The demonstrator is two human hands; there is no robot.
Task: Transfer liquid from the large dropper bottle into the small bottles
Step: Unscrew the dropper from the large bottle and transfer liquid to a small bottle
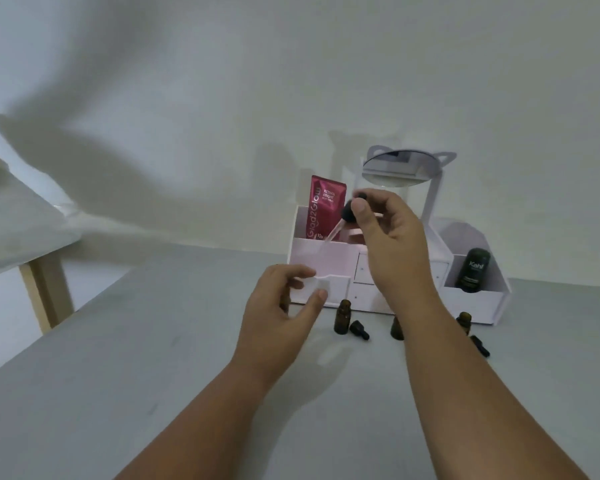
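Note:
My right hand (pixel 392 237) pinches a dropper (pixel 347 216) by its black rubber bulb. Its glass tube slants down to the left, in the air above my left hand. My left hand (pixel 281 306) is curled around a pale, whitish bottle (pixel 323 284), the large dropper bottle, which is hard to tell apart from the white organizer behind it. Three small amber bottles stand open on the table: one (pixel 342 316) beside my left hand, one (pixel 396 328) half hidden by my right forearm, one (pixel 463 318) at the right. Two black dropper caps (pixel 359 330) (pixel 480 345) lie near them.
A white drawer organizer (pixel 471 299) with a round mirror (pixel 400 168) stands at the back against the wall. It holds a red sachet (pixel 326 206) and a dark bottle (pixel 473 270). A wooden leg and white cloth (pixel 42 292) are at the left. The grey table top (pixel 153 358) stretches toward me.

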